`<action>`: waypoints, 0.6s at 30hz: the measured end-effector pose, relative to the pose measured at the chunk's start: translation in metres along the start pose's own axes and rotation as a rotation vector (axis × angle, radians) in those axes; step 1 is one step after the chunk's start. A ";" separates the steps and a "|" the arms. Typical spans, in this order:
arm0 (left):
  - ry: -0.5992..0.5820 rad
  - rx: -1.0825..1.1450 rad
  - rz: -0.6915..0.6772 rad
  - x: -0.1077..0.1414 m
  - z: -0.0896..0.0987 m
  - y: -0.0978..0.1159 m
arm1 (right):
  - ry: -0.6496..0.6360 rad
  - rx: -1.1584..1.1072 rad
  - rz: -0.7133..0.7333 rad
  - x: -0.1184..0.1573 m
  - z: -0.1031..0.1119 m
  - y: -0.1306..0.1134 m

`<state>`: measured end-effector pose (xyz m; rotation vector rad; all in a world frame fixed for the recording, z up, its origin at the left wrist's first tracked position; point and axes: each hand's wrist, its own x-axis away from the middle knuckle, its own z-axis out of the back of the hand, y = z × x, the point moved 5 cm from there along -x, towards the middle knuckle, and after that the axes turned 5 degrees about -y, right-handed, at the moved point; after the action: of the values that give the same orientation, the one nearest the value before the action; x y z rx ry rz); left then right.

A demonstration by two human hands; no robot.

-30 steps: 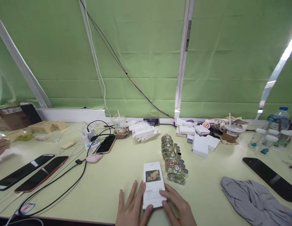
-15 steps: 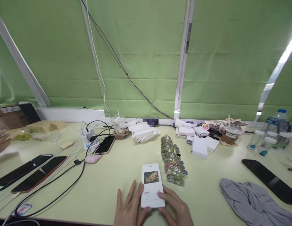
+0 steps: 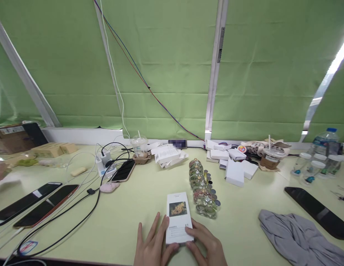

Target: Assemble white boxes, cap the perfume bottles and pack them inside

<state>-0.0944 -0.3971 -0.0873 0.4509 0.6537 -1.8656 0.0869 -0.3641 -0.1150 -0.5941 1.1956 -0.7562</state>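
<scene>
A slim white box with a picture of yellow flowers and small print on its face lies between my hands on the table. My left hand holds its left side and near edge with index finger and thumb, the other fingers spread apart. On the right, my right hand grips the near corner, index finger on the face and thumb at the near edge. A dark strip shows along that near end. Just beyond my right hand stands a row of clear glass bottles with small round discs beside it.
Phones and tangled cables lie at left. White cartons and papers sit at the back near drink cups. A grey cloth, a black phone and lidded jars are at right.
Both hands stay around the white box with almost no shift. A dark strip along the box's near end shows more than before.
</scene>
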 end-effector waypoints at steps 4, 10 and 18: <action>-0.010 0.033 0.009 0.001 -0.002 -0.002 | 0.032 -0.005 -0.006 -0.001 0.000 -0.001; -0.067 0.147 0.059 0.005 -0.011 -0.004 | 0.024 -0.014 -0.019 -0.003 0.000 -0.005; -0.135 0.676 0.456 0.007 -0.022 0.000 | 0.032 -0.020 -0.064 -0.007 0.002 -0.011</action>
<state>-0.0968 -0.3886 -0.1091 0.8205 -0.1901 -1.6150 0.0855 -0.3651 -0.1015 -0.6414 1.2191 -0.8117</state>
